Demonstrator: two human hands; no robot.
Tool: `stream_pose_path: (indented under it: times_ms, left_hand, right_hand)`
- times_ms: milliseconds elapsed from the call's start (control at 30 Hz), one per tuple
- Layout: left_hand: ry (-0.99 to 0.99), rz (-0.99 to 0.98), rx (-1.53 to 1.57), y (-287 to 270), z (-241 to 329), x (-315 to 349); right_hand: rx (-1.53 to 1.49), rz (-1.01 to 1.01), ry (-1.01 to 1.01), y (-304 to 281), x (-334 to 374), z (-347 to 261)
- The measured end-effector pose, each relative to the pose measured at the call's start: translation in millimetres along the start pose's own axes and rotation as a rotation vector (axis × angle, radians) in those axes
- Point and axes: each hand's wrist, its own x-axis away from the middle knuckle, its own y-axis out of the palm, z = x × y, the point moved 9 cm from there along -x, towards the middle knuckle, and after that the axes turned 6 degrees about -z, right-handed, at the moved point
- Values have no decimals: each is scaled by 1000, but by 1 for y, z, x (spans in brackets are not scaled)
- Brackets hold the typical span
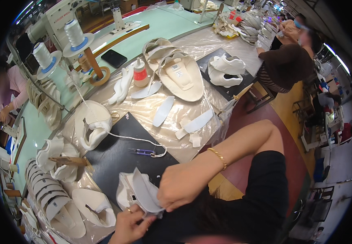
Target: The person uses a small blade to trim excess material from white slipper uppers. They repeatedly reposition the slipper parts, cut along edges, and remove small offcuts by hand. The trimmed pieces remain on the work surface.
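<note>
Low in the view, a white shoe upper (124,190) rests over the near edge of a black board (115,168). A pale grey curved piece (144,191) stands up along its opening. My left hand (132,225), with a ring on it, pinches the near edge of the upper. From the right, my right hand (180,187) is curled closed against the grey piece's lower side; its fingertips are partly hidden. Purple thread snips (141,152) lie farther up the board, tied to a white cord (133,137). Another white upper (92,126) lies at the board's far left.
Stacked uppers (47,191) fill the left side. Beyond the board are loose grey pieces (163,111), a red-and-white bottle (140,73), a phone (114,59) and thread cones (75,34). A second black board (220,87) bears an upper. People (289,61) stand at the right.
</note>
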Motion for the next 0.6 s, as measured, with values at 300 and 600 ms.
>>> stream_pose_path:
  times_ms: [300, 600]
  left_hand:
    - [-68, 400, -269, -47, -8, 4]
    - [-317, 281, 603, -15, -72, 4]
  right_hand:
    - [470, 574, -160, -28, -33, -21]
    - [354, 664, -216, -11, -41, -17]
